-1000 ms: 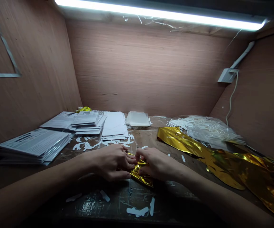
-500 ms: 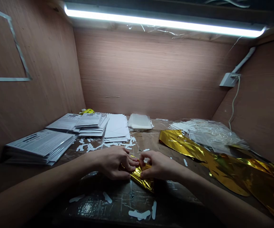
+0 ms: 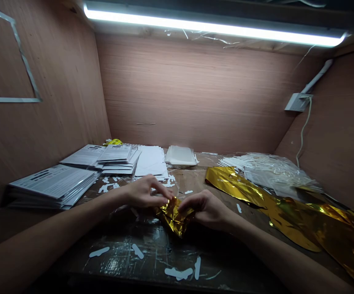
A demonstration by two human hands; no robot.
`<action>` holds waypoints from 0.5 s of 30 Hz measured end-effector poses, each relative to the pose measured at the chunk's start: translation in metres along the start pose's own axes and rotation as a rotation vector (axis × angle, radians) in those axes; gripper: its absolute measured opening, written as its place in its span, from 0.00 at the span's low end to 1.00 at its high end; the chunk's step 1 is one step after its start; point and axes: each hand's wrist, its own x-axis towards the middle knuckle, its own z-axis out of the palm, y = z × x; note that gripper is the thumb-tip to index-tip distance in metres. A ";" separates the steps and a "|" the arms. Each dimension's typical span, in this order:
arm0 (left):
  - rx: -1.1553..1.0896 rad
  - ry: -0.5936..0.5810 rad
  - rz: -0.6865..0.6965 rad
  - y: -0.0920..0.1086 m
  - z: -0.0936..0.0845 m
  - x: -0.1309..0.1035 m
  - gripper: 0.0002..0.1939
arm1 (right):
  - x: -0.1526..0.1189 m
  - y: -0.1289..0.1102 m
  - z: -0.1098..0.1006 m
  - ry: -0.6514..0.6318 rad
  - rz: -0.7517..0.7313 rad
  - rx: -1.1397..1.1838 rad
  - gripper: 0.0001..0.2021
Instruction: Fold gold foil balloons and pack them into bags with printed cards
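A crumpled piece of gold foil [image 3: 177, 220], partly folded, lies between my hands over the dark worktop [image 3: 152, 261]. My left hand [image 3: 150, 192] pinches its upper left edge between thumb and fingers. On the other side my right hand [image 3: 209, 207] grips the foil, thumb on top and the other fingers partly hidden beneath. Small white paper tabs [image 3: 179, 272] are scattered in front of the foil. To the right, flat gold foil balloons [image 3: 238, 185] spread across the worktop.
Stacks of printed cards in clear sleeves [image 3: 52, 181] stand at the left. Behind are white sheets [image 3: 151, 161] and a pile of clear bags [image 3: 181, 156]. Thin white sticks [image 3: 235, 162] lie beside loose plastic bags [image 3: 269, 171] at the right. Wooden walls [image 3: 207, 94] enclose the bench.
My left hand has lifted from pressing on the foil to pinching its edge. The foil has turned and is more bunched up, and my right hand has shifted its grip on it.
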 end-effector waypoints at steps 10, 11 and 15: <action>0.509 0.106 -0.375 -0.077 -0.054 -0.010 0.08 | 0.001 0.013 -0.008 0.279 -0.178 -0.222 0.14; 0.521 0.096 -0.351 -0.078 -0.054 -0.010 0.09 | 0.001 0.014 -0.007 0.283 -0.186 -0.237 0.14; 0.568 0.080 -0.256 -0.077 -0.052 -0.009 0.12 | 0.002 0.014 -0.006 0.294 -0.193 -0.248 0.14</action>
